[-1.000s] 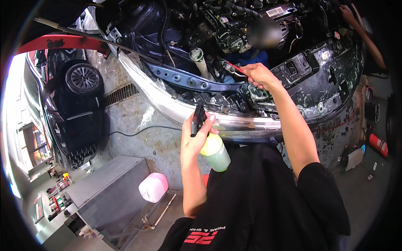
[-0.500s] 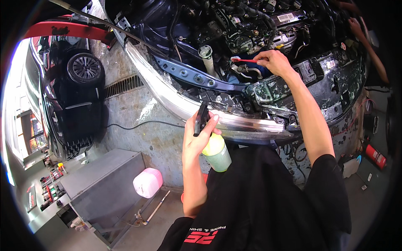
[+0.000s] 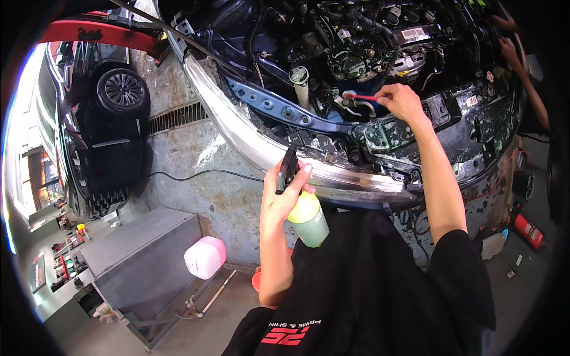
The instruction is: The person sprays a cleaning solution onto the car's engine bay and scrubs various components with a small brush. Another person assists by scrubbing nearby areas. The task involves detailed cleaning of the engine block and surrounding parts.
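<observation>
Two hands work well apart: the left hand [image 3: 278, 194] wraps the neck of a spray bottle [image 3: 312, 227], likely keeping its black top [image 3: 289, 168] within finger reach; at two o'clock from it, the right hand [image 3: 402, 102] pinches a red brush [image 3: 364, 98] pointing toward nine o'clock, presumably for fine control near a pale pipe [image 3: 370, 108]

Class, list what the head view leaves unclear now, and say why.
In the head view:
- Brush: handle's end, covered by the right hand.
- Bottle: neck, mostly covered by the left hand.
- Red object: mostly behind the left forearm.
- Engine: far part, cut off by the top edge.
</observation>
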Motion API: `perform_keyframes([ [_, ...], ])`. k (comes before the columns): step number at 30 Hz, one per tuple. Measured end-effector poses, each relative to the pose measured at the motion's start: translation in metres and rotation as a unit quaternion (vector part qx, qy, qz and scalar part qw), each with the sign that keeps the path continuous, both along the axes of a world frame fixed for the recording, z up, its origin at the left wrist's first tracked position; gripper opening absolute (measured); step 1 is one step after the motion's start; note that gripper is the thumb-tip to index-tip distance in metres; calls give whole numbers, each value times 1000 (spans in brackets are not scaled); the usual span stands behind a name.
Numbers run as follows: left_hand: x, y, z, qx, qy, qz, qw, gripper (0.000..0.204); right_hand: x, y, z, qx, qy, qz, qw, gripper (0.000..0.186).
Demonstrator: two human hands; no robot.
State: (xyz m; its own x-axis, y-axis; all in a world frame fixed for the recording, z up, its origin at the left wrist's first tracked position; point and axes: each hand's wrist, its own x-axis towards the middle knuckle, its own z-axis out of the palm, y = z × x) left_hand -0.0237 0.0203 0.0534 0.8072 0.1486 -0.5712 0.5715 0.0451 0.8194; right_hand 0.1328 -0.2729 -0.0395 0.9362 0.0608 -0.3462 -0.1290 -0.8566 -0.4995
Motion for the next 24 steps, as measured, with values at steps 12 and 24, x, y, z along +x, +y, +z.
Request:
perform_keyframes([
  [12,12,-6,-1,-10,-14,-89,996,24,31,68,45,-95,-68,126,985,18],
  [24,15,5,-9,-4,-60,-31,998,21,80,123,-3,-37,128,109,985,27],
])
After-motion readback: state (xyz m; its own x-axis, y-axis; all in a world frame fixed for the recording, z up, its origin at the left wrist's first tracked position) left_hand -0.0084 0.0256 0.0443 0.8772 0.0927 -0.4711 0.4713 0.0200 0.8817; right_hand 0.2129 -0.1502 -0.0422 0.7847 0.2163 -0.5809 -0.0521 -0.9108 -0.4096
